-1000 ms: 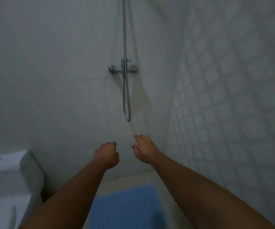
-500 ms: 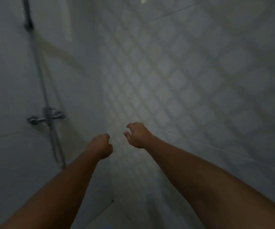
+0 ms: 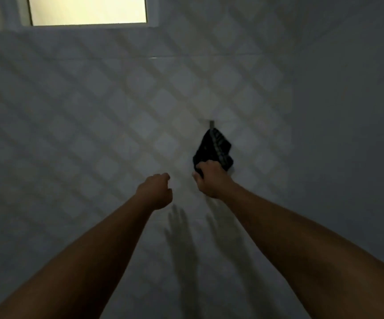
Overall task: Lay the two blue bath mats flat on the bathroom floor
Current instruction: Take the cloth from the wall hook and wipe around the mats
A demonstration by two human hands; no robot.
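Both bare arms reach forward and up toward a diamond-patterned tiled wall (image 3: 89, 116). Left hand (image 3: 155, 191): back of hand to camera, fingers (image 3: 163, 177) bent loosely over, holding nothing, nothing touching them. Right hand (image 3: 210, 180): fingers (image 3: 197, 175) curled downward, overlapping the bottom edge of a dark cloth (image 3: 214, 146). Cannot tell whether they grip or touch the cloth or only sit in front of it.

The cloth is bunched, with faint stripes, and rises straight above the right fingers to a small metal hook (image 3: 212, 124) on the wall. It is up and right of the left fingers, apart from them. The two hands are near each other, not touching.

Hand shadows (image 3: 179, 229) fall on the wall below both sets of fingers. A lit window (image 3: 87, 10) is far above and left of the left fingers, at the top edge. A plain wall (image 3: 352, 100) stands well right of the right fingers.

The blue bath mats are out of frame; only wall shows around the fingers.
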